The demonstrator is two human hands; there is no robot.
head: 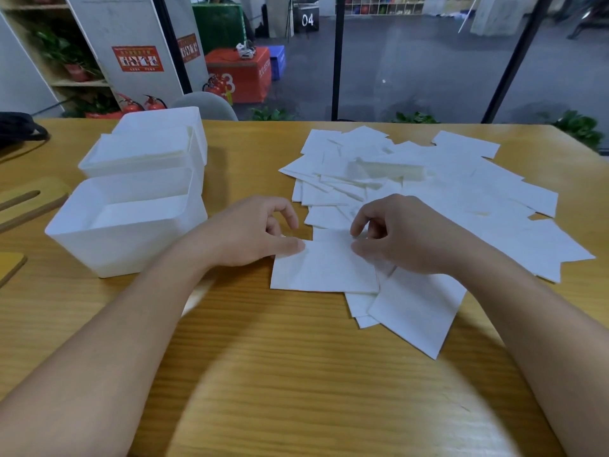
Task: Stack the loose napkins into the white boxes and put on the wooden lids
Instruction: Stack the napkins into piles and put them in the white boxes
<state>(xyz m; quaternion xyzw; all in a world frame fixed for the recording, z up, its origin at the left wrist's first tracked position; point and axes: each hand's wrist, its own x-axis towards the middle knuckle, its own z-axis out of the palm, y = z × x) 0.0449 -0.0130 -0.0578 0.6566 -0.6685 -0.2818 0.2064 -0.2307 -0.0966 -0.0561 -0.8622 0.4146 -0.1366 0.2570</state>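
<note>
"04" on black box (307, 18), "3" on orange box (239, 79)

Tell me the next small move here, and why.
Probably lift the napkin and carry it left to the nearest white box: the left hand and right hand both pinch its far edge, and that box looks empty.

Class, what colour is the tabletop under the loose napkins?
Light yellowish wood with a visible grain; the tabletop shows best in the head view.

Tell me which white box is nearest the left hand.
The front box, the one closest to the camera. Its right wall sits just beside the left hand; the other two boxes stand behind it, further back on the table.
</note>
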